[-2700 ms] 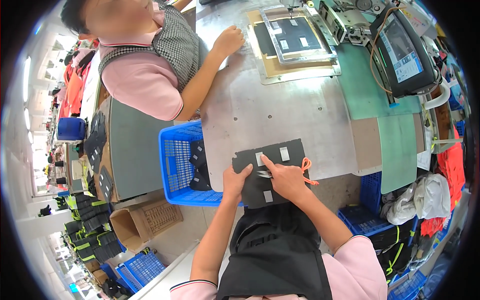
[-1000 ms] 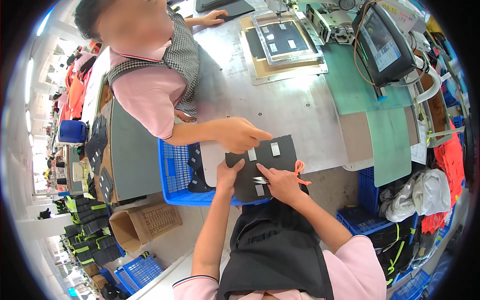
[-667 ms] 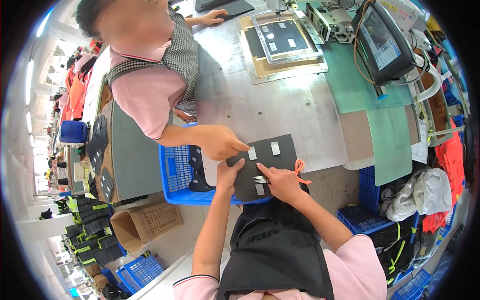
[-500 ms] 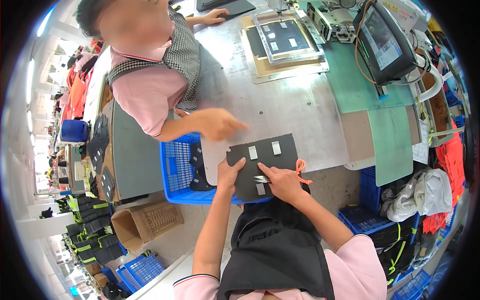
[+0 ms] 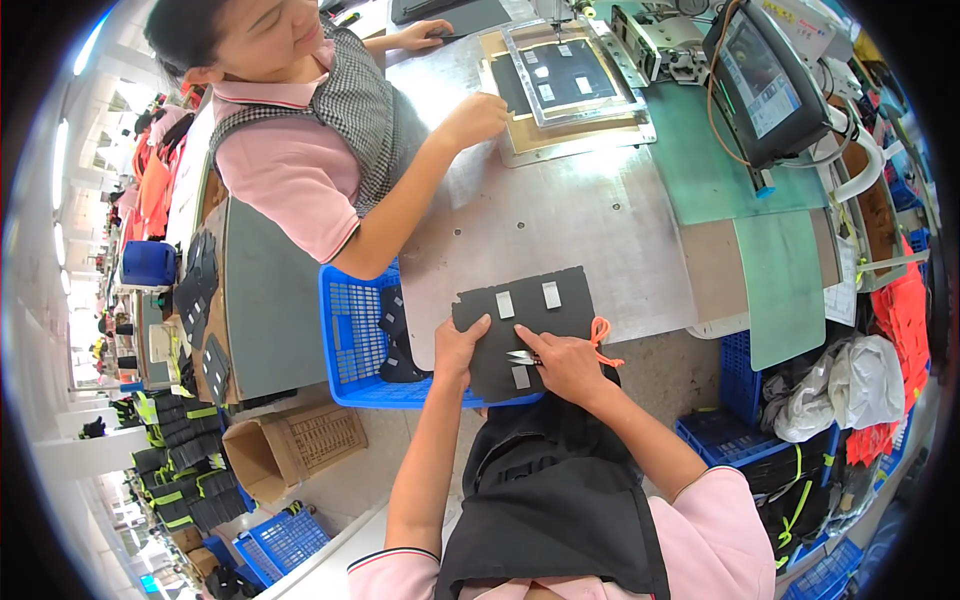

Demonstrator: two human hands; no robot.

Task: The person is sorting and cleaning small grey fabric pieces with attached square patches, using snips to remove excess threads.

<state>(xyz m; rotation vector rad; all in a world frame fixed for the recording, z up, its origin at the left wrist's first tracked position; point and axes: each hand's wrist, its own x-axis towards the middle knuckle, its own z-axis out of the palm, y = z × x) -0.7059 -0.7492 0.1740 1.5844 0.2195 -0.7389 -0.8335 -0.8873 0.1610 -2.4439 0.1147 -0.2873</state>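
A dark grey fabric panel (image 5: 570, 318) with light rectangular patches is held over the near edge of the metal table. My left hand (image 5: 456, 348) is closed on its left edge, thumb on top. Across the lower right of the panel lies my right hand (image 5: 572, 366), its index finger pointing onto the fabric. Tucked in that hand are small thread snips (image 5: 522, 357), blades sticking out to the left just above the lowest patch. An orange cord loop (image 5: 603, 343) hangs out beside the hand. What the right fingers do underneath is hidden.
A co-worker's hand (image 5: 477, 119) is near a clear clamp frame (image 5: 553, 120) under a machine head. A blue basket (image 5: 352, 340) holding dark pieces stands at left below the table. A screen (image 5: 763, 80) is at right. A cardboard box (image 5: 285, 455) sits on the floor.
The co-worker's arm has moved from just above the panel up and away toward the clamp frame. My hands, the panel and the snips look unmoved.
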